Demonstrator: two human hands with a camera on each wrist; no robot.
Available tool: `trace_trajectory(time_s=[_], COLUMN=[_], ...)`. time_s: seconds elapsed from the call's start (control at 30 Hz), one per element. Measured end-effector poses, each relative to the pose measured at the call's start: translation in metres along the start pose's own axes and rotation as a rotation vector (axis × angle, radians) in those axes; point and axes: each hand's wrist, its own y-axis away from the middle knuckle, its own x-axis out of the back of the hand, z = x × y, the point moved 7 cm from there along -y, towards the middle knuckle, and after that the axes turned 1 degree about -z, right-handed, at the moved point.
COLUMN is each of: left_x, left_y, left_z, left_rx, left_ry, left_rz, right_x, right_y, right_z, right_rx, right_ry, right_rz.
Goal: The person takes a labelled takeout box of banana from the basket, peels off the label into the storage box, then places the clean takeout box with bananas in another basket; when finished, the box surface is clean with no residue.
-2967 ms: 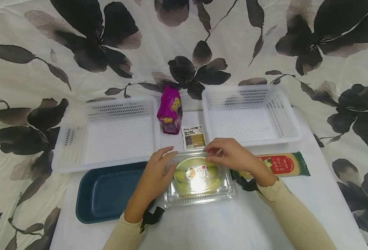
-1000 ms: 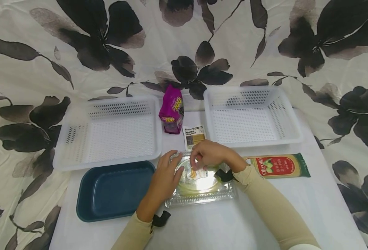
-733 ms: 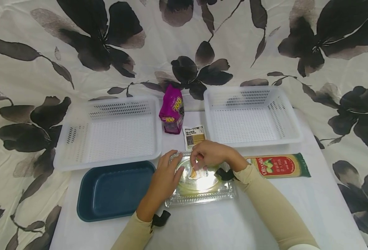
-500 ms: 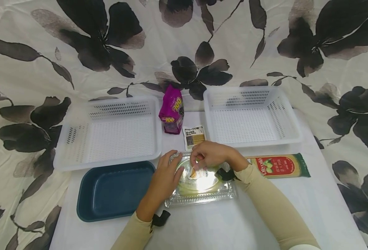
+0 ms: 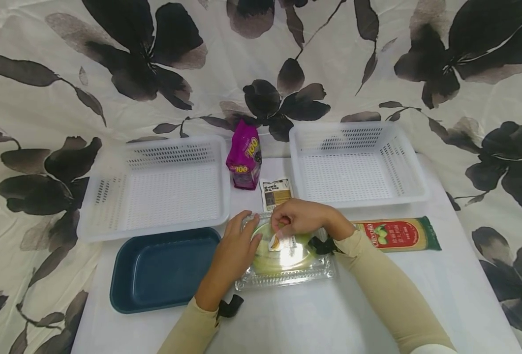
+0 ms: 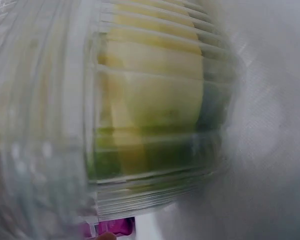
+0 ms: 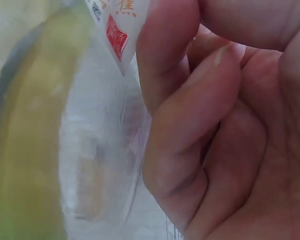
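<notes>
A clear plastic clamshell box (image 5: 287, 279) with green-yellow bananas inside lies at the table's near middle. A banana sticker (image 5: 277, 243) is on its lid. My right hand (image 5: 302, 216) pinches the sticker's edge, fingers curled; the right wrist view shows part of the sticker (image 7: 118, 37) bent into a point beside the fingers. My left hand (image 5: 230, 255) rests along the box's left side with its fingers loosely extended. In the left wrist view the box's ribbed wall (image 6: 150, 100) fills much of the frame, bananas blurred behind it.
White perforated baskets stand at the back left (image 5: 154, 231) and back right (image 5: 362, 201). Between them are a purple snack bag (image 5: 244, 156) and a small flat packet (image 5: 276, 193). A dark blue tray (image 5: 163, 270) lies left of the box, an Olivoilà pack (image 5: 398, 234) right.
Over three seconds my right hand has moved left from the lid's far right part onto the sticker. My left hand has shifted slightly right. Just now the sticker looks more folded.
</notes>
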Motion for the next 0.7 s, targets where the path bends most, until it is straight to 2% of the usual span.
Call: trace_trajectory(time_s=[0.07, 0.13, 0.3, 0.37, 0.57, 0.7], left_x=[0.000, 0.001, 0.003, 0.004, 0.007, 0.012], left_y=[-0.001, -0.002, -0.003, -0.003, -0.002, -0.001], left_z=[0.001, 0.001, 0.005, 0.006, 0.004, 0.002], left_rx=[0.010, 0.024, 0.036, 0.029, 0.001, -0.032], left_ry=[-0.018, -0.031, -0.066, -0.072, -0.058, 0.022], left_rz=[-0.001, -0.007, -0.022, -0.017, -0.013, -0.024], right_x=[0.000, 0.001, 0.010, 0.011, 0.003, -0.001], right_y=[0.000, 0.003, 0.008, 0.006, -0.006, -0.013], right_z=[-0.001, -0.001, -0.010, -0.017, -0.030, -0.034], right_rx=[0.014, 0.016, 0.026, 0.036, 0.044, 0.035], right_ry=[-0.020, -0.139, -0.370, -0.330, -0.232, -0.224], right_rz=[-0.003, 0.005, 0.108, 0.121, 0.082, 0.071])
